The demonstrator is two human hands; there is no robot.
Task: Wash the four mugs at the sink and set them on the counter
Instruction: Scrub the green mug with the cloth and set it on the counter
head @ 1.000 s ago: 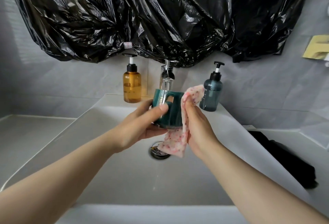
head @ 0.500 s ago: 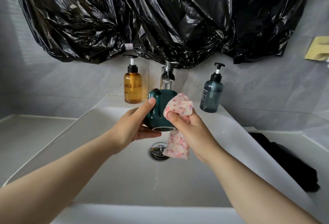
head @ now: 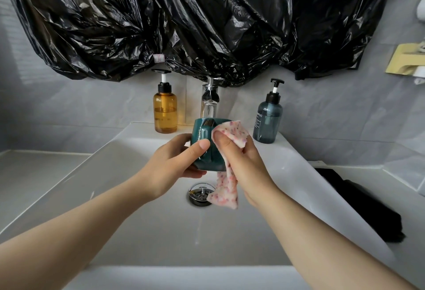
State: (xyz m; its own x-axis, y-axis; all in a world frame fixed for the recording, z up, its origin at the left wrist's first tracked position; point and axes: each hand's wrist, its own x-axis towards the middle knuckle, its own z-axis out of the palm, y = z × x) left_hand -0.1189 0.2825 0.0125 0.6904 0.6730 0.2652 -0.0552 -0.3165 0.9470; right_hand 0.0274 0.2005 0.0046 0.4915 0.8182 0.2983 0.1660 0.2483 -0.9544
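A dark teal mug (head: 203, 132) is held upright over the white sink basin (head: 142, 220), just in front of the chrome tap (head: 209, 98). My left hand (head: 177, 163) grips the mug from the left, thumb across its front. Pressed against the mug's right side is a pink speckled cloth (head: 232, 136), pinched in my right hand (head: 241, 160); its loose end hangs down over the drain (head: 199, 194). No other mugs are in view.
An amber pump bottle (head: 165, 110) stands left of the tap and a blue-grey pump bottle (head: 268, 119) right of it. Black plastic sheeting (head: 207, 20) hangs above. A black cloth (head: 358, 206) lies on the right counter; grey counter (head: 34, 174) extends left.
The mug has been turned from tilted mouth-down back to upright. My right hand with the cloth has shifted from the mug's top to its right side.
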